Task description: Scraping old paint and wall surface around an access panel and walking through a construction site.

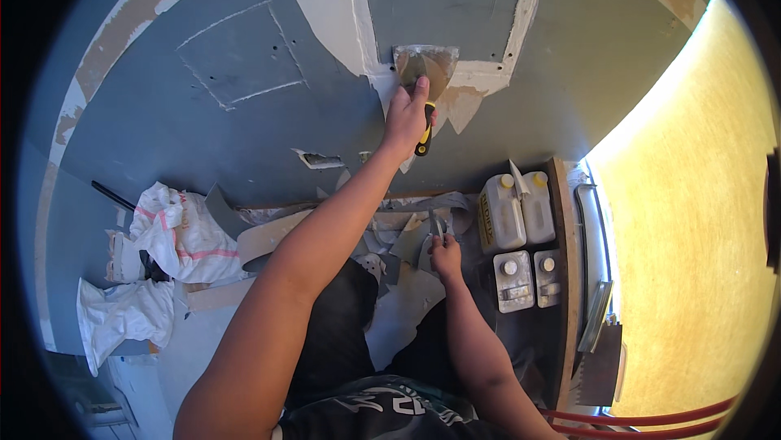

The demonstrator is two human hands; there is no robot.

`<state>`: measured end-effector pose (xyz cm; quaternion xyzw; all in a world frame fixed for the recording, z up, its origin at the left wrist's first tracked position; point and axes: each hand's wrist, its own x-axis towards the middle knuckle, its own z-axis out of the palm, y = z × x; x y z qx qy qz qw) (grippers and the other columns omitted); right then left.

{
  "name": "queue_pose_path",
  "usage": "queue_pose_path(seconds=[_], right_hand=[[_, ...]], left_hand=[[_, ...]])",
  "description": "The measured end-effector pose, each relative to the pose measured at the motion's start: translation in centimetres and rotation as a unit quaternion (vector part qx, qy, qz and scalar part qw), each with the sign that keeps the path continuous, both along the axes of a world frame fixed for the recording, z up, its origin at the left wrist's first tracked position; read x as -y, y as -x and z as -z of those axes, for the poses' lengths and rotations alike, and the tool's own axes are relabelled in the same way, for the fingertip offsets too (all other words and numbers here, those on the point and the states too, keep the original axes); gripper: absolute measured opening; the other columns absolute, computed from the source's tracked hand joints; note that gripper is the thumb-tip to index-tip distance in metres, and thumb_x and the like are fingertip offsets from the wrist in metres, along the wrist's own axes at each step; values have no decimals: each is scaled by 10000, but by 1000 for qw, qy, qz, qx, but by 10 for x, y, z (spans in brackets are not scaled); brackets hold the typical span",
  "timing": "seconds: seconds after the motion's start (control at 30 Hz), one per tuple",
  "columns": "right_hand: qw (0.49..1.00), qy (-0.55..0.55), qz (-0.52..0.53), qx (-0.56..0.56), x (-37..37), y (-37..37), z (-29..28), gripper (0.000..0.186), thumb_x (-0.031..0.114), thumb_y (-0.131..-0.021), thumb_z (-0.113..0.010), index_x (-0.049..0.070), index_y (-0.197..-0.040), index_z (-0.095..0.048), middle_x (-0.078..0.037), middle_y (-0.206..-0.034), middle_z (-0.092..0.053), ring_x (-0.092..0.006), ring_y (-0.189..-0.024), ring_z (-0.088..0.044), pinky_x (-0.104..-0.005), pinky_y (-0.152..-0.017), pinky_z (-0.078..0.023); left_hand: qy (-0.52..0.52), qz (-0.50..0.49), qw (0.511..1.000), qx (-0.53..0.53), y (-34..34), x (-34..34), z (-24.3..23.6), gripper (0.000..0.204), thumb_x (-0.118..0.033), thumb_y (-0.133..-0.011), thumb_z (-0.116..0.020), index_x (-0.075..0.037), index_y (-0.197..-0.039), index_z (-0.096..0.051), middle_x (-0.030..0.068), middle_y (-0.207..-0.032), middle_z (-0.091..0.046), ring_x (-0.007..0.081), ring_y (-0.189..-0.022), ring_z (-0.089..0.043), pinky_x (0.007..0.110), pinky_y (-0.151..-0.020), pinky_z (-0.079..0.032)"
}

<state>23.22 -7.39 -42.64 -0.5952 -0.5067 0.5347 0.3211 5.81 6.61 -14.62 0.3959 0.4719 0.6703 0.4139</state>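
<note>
My left hand (404,121) reaches up with its fingers closed round the black and yellow handle of a wide putty knife (427,64). The metal blade lies over the grey wall (342,106), at the lower edge of a patch bordered by pale filler (482,75). Torn, peeled surface shows in pointed shapes below the blade. Held low in front of my knees, my right hand (446,259) is closed on a slim grey blade-like tool (434,223), whose exact kind I cannot make out. Loose scraps lie beneath it.
White woven sacks (183,232) slump at the left by curled sheet scraps (268,243). At the right, several plastic jugs (500,220) stand beside a wooden edge (561,277). Red hoses (651,422) cross the lower right, below a bright yellow surface (691,220). A hole (319,160) breaks the wall.
</note>
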Motion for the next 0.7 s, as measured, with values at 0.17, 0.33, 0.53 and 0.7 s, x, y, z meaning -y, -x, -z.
queue_pose_path(seconds=[0.17, 0.33, 0.53, 0.7], right_hand=[[1000, 25, -5, 5, 2, -15, -18, 247, 227, -1031, -556, -8, -1093, -600, -97, -757, -656, -144, -495, -567, -326, -411, -432], [999, 34, 5, -13, -1, -27, -14, 259, 237, -1037, -556, -9, -1109, -596, -97, -757, -653, -141, -490, -560, -317, -412, -435], [1000, 3, -18, 10, -1, -18, -10, 255, 235, -1034, -560, -9, -1090, -607, -91, -741, -646, -147, -486, -560, -324, -417, -429], [999, -18, -21, 26, 0, -20, -7, 259, 234, -1034, -561, -15, -1084, -611, -88, -726, -641, -150, -474, -558, -324, -418, -424]], left_hand=[[-13, 11, 999, 37, 5, -1, 5, 443, -486, -1025, -587, -62, -1114, -491, 42, -923, -565, 130, -671, -604, 289, -558, -522], [5, 4, 999, 48, -3, 0, -1, 467, -506, -1009, -606, -56, -1097, -514, 49, -938, -585, 140, -673, -610, 298, -560, -524], [-18, -13, 996, 84, -21, 1, -1, 488, -528, -1006, -596, -51, -1062, -509, 63, -922, -612, 143, -665, -605, 308, -577, -529], [-17, -6, 997, 73, -19, -4, 2, 486, -525, -1008, -595, -49, -1061, -508, 64, -912, -612, 146, -667, -605, 311, -575, -530]])
